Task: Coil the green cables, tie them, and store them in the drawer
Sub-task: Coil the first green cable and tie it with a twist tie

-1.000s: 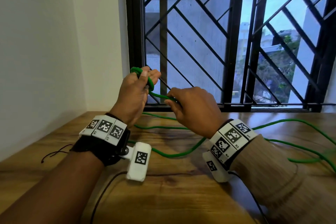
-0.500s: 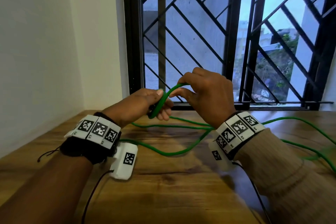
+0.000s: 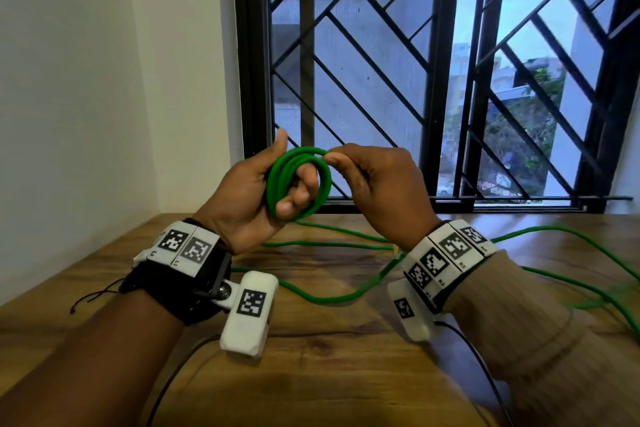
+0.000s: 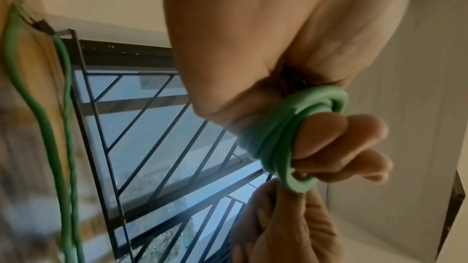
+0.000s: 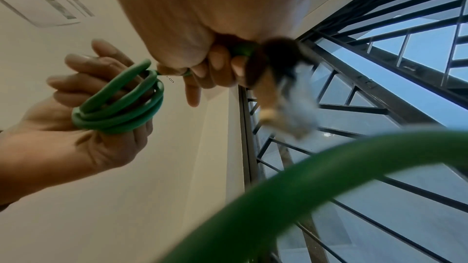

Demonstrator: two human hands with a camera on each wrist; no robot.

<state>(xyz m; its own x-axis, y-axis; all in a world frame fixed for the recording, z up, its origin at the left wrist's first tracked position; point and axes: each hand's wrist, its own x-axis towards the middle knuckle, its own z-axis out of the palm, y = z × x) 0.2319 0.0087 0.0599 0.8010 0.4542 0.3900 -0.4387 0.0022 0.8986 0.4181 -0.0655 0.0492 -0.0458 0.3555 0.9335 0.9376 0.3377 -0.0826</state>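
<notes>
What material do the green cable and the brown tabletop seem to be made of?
Green cable: probably rubber or soft plastic sheath, matte; it bends into tight loops without kinks. Brown tabletop: wood or wood-look laminate, smooth with slight sheen; grain lines show.

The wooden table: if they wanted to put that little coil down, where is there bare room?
The near edge of the table, between the two forearms, is bare wood apart from thin black wires. The far left corner by the wall is bare too. Loose green cable crowds the middle and right side.
</notes>
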